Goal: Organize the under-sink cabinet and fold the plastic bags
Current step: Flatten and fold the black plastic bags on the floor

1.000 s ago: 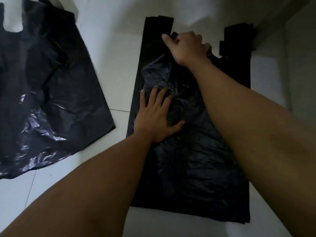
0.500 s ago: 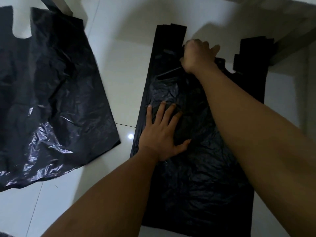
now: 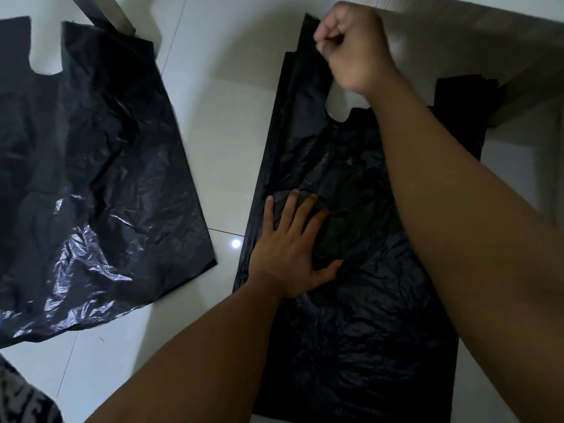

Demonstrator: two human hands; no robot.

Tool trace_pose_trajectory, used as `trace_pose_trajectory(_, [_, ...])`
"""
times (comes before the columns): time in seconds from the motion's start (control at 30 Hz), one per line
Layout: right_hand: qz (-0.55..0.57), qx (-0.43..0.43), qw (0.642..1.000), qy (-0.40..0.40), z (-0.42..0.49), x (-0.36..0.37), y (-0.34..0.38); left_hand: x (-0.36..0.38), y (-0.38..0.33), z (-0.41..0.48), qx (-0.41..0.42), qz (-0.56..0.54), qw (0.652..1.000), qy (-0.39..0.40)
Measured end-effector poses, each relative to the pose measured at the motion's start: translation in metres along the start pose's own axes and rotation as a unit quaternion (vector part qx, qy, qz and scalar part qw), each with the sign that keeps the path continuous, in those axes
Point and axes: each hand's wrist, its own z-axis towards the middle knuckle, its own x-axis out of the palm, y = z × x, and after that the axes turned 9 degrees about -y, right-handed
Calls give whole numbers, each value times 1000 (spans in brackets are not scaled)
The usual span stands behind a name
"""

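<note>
A black plastic bag lies flat on the white tiled floor in front of me, its handles pointing away. My left hand rests flat on the bag's middle left, fingers spread, pressing it down. My right hand is closed in a fist around the top of the bag's left handle at the far end. The bag's right handle lies flat beyond my right forearm. A second black plastic bag lies spread out to the left, apart from both hands.
White floor tiles show between the two bags. A pale cabinet edge runs along the top right, a pale slat at the top left. Patterned fabric sits at the bottom left corner.
My right hand has slid from the bag's neck out to the tip of the left handle, pulling it straight. My left hand stays pressed on the bag. The view has drawn closer.
</note>
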Motion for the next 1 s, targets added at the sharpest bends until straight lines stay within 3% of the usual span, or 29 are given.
trace_pose_trajectory(0.1, [-39, -4, 999, -14, 7, 18, -6, 1, 0, -1, 1, -1, 1000, -6])
trace_pose_trajectory(0.23, [-45, -35, 992, -112, -33, 14, -1, 1, 0, 0, -1, 3, 1000, 2])
trace_pose_trajectory(0.33, [-88, -112, 990, -16, -92, 28, -7, 0, -1, 0, 1, 11, 1000, 15])
trace_pose_trajectory(0.43, [-133, -114, 983, 64, -114, 46, -18, 1, 0, 0, -1, 7, 1000, 10])
trace_pose_trajectory(0.53, [-144, -102, 983, 40, -98, 50, -21, 2, 0, 0, 0, 6, 1000, 3])
trace_pose_trajectory(0.7, [-128, -88, 984, -86, -123, 16, -23, 1, 0, 1, 2, 11, 1000, 2])
trace_pose_trajectory(0.87, [-173, -25, 984, -21, -194, -10, -66, 1, -1, 1, 4, 18, 1000, 0])
trace_pose_trajectory(1.0, [-233, -31, 972, -5, -166, -11, -85, 1, -2, 1, 2, 14, 1000, -7])
